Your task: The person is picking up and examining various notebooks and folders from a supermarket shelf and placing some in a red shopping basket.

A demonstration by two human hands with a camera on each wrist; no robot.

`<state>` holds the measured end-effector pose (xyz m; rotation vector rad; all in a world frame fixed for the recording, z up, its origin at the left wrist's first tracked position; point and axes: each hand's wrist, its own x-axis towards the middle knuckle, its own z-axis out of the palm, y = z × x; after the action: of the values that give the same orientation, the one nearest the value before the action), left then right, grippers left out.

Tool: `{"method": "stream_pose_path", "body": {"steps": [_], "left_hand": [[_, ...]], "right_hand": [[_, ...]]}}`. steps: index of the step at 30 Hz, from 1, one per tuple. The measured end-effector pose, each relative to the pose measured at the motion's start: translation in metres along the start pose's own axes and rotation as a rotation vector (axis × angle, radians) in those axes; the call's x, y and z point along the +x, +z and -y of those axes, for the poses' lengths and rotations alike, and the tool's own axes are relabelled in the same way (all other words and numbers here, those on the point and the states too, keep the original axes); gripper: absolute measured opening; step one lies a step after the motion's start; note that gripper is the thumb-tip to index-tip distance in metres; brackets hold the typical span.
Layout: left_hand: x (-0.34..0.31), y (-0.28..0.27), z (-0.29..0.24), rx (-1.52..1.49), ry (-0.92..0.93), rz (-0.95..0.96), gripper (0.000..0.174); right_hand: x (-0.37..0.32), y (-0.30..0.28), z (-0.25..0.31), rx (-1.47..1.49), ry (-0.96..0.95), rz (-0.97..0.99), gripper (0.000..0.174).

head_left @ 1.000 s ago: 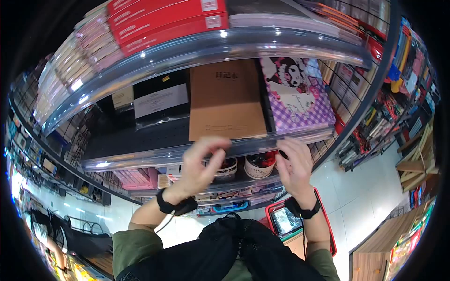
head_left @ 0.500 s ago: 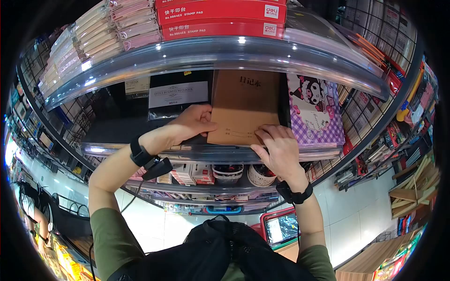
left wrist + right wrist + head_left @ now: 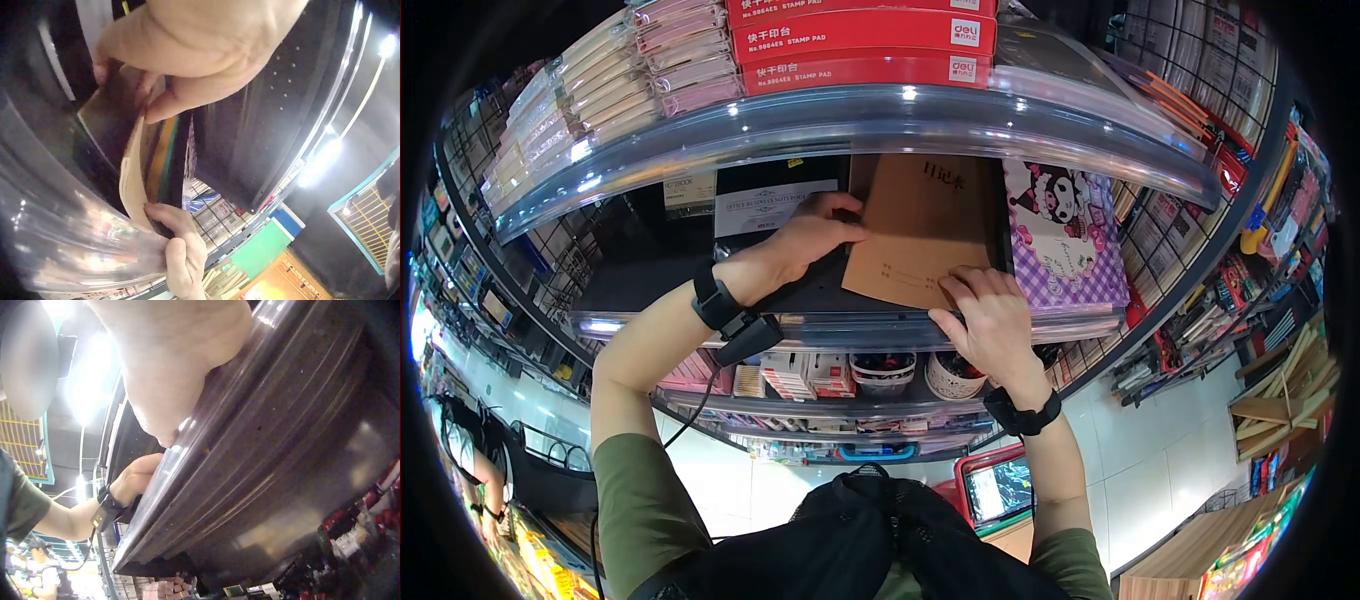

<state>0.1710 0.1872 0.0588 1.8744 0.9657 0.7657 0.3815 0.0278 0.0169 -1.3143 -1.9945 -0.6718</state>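
Observation:
A brown notebook (image 3: 925, 235) with dark Chinese lettering lies tilted on the middle shelf. My left hand (image 3: 815, 240) grips its left edge. In the left wrist view the left hand (image 3: 194, 53) has fingers and thumb at the raised edge of the notebook (image 3: 132, 175). My right hand (image 3: 992, 320) rests its fingers on the lower right corner, thumb down at the shelf's clear front lip. The right wrist view shows the underside of the right hand (image 3: 178, 362) over that lip, its fingertips hidden.
Left of the notebook lies a black office notebook with a pale label (image 3: 765, 208); right of it, a purple checked cartoon notebook (image 3: 1065, 240). Red stamp pad boxes (image 3: 860, 45) stand on the shelf above. White baskets (image 3: 953, 378) sit below. A red shopping basket (image 3: 965, 480) is near my right elbow.
Both hands came in over the shelf onto the brown notebook. Since then the left hand has moved up along its left edge, and the notebook has turned and lifted on that side.

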Motion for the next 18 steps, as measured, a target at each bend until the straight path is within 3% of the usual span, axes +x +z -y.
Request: {"method": "stream_pose_path", "body": {"steps": [3,5,8,12,18], "left_hand": [[0.003,-0.001,-0.003,-0.097,0.015,0.024,0.043],[0.004,0.000,-0.008,-0.217,-0.017,0.146,0.040],[-0.011,0.018,-0.025,-0.344,-0.011,0.043,0.032],[-0.004,0.024,-0.021,-0.466,-0.029,0.147,0.029],[-0.027,0.020,-0.025,-0.533,-0.093,0.068,0.027]], "right_hand": [[0.000,0.001,-0.001,0.003,0.001,-0.004,0.038],[0.000,0.000,0.000,0.005,0.005,-0.003,0.037],[0.000,-0.001,0.001,0.006,0.011,-0.001,0.037],[-0.001,-0.001,0.001,0.011,0.010,-0.017,0.037],[-0.004,-0.002,-0.002,0.044,-0.004,-0.037,0.039]]}}
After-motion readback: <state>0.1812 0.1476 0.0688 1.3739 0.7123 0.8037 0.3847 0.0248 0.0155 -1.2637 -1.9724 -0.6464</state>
